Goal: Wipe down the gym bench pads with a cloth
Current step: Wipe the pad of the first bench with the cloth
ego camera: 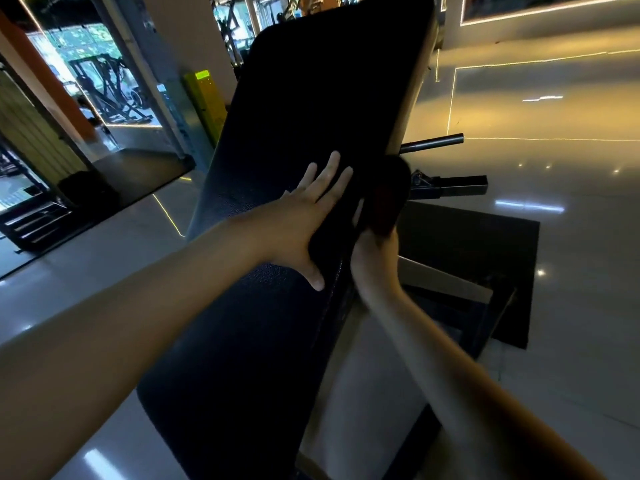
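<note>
- Across the frame's middle, running from 6 to 12 o'clock, lies the black bench pad [298,140].
- Left hand [304,220] rests flat on the pad, fingers spread wide.
- Right hand [375,258], blurred, grips a dark cloth [388,195] against the pad's 3 o'clock edge.
- Glossy floor [571,271] surrounds it.

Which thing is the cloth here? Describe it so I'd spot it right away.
Start at the long black textured bench pad running up the middle. Follow its right edge to where the right hand grips a dark, bunched cloth, across from the flat left hand. Unlike the stiff pad, the cloth is soft, rounded and faintly reddish.
</note>
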{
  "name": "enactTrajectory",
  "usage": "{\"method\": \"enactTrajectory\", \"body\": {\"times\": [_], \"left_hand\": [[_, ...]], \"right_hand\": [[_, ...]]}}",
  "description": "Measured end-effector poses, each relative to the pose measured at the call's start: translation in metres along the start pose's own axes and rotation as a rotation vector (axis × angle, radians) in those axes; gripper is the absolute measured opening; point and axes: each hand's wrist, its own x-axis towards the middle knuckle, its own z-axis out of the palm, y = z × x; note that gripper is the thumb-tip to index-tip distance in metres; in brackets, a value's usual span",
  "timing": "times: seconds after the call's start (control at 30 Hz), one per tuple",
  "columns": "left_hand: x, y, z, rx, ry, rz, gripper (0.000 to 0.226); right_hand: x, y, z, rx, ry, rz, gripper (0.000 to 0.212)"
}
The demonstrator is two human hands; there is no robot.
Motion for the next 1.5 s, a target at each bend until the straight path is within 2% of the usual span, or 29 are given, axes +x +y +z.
{"method": "enactTrajectory", "body": {"times": [0.07, 0.1, 0.23, 0.37, 0.47, 0.53, 0.6, 0.67, 0.7, 0.8, 0.9, 1.0, 1.13, 1.23, 1.3, 1.4, 1.5], "left_hand": [[0.000, 0.001, 0.000, 0.012, -0.003, -0.005, 0.155], [0.000, 0.001, 0.000, 0.017, -0.006, -0.007, 0.155], [0.000, 0.001, 0.000, -0.005, -0.001, -0.009, 0.155], [0.000, 0.002, 0.003, -0.029, 0.021, -0.006, 0.155], [0.001, 0.000, 0.005, -0.050, 0.043, -0.008, 0.158], [0.002, -0.001, 0.005, -0.058, 0.049, -0.009, 0.157], [0.003, -0.001, 0.006, -0.062, 0.043, -0.016, 0.156], [0.003, -0.001, 0.006, -0.065, 0.054, -0.023, 0.156], [0.003, -0.002, 0.007, -0.072, 0.062, -0.021, 0.156], [0.003, -0.003, 0.009, -0.087, 0.072, -0.007, 0.155], [0.003, -0.004, 0.009, -0.096, 0.074, -0.003, 0.158], [0.003, -0.002, 0.008, -0.102, 0.064, -0.018, 0.159], [0.002, 0.002, 0.006, -0.100, 0.051, -0.027, 0.159], [0.001, 0.003, 0.007, -0.093, 0.047, -0.036, 0.159], [0.001, 0.004, 0.007, -0.098, 0.050, -0.033, 0.159], [0.002, 0.003, 0.008, -0.122, 0.063, -0.038, 0.161], [0.002, 0.003, 0.007, -0.108, 0.053, -0.035, 0.159]], "right_hand": [[0.038, -0.024, -0.005, -0.017, 0.005, -0.048, 0.046], [0.053, -0.035, -0.006, -0.017, 0.013, -0.075, 0.044], [0.068, -0.044, -0.012, 0.037, -0.041, -0.107, 0.014], [0.038, -0.026, -0.009, -0.001, -0.072, -0.089, 0.012], [-0.019, 0.006, -0.003, 0.076, -0.065, 0.053, 0.018], [-0.064, 0.030, 0.002, 0.088, -0.094, 0.159, 0.037], [-0.095, 0.047, 0.005, 0.069, -0.107, 0.164, 0.054], [-0.103, 0.053, 0.007, 0.060, -0.115, 0.172, 0.057], [-0.100, 0.051, 0.007, 0.052, -0.111, 0.183, 0.056], [-0.067, 0.032, 0.007, 0.108, -0.041, 0.171, 0.035], [-0.014, 0.002, 0.005, 0.097, -0.012, 0.114, 0.051], [0.038, -0.028, -0.001, 0.023, -0.006, 0.054, 0.055], [0.071, -0.039, -0.009, -0.041, 0.003, 0.047, 0.032], [0.056, -0.031, -0.005, -0.111, -0.006, -0.004, 0.040], [0.030, -0.026, 0.001, -0.022, 0.008, 0.055, 0.046], [-0.019, -0.003, 0.006, 0.031, -0.004, 0.093, 0.037], [-0.072, 0.027, 0.006, 0.083, -0.066, 0.195, 0.041]]}}
